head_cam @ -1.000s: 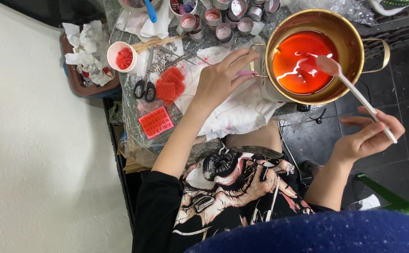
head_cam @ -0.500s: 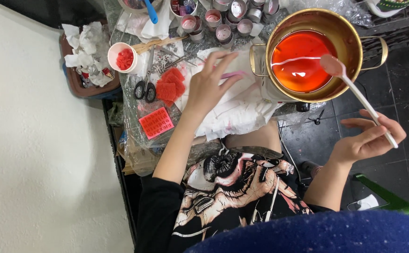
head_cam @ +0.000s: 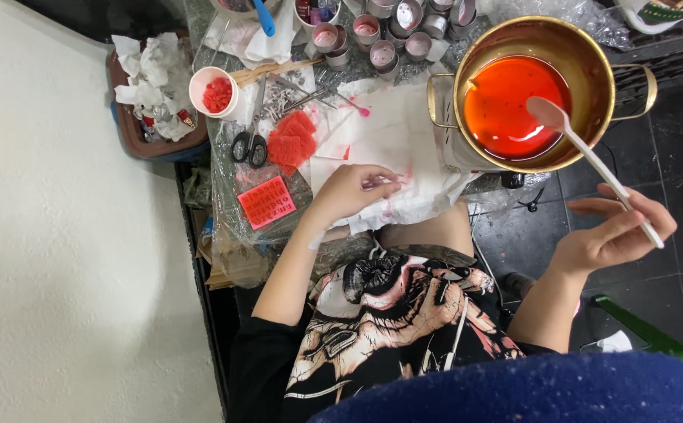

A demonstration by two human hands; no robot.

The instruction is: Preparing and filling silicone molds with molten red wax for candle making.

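Observation:
A gold-coloured pot (head_cam: 592, 55) with two handles holds bright red-orange liquid (head_cam: 506, 102). My right hand (head_cam: 612, 231) grips the end of a long white plastic spoon (head_cam: 592, 160); its bowl hangs over the liquid near the pot's right side. My left hand (head_cam: 353, 192) rests with curled fingers on stained white paper towels (head_cam: 396, 133) spread beside the pot, and holds nothing that I can make out.
Several small metal tins (head_cam: 381, 35) stand behind the towels. Scissors (head_cam: 249, 145), red wax pieces (head_cam: 290, 141), a red letter mould (head_cam: 266, 201) and a white cup of red bits (head_cam: 214, 92) lie on the left. A brown bin of crumpled tissues (head_cam: 149, 98) sits beside the wall.
My left hand has drawn back from the pot's rim toward me and curled onto the towels. The spoon bowl has lifted from the liquid's surface and shifted slightly.

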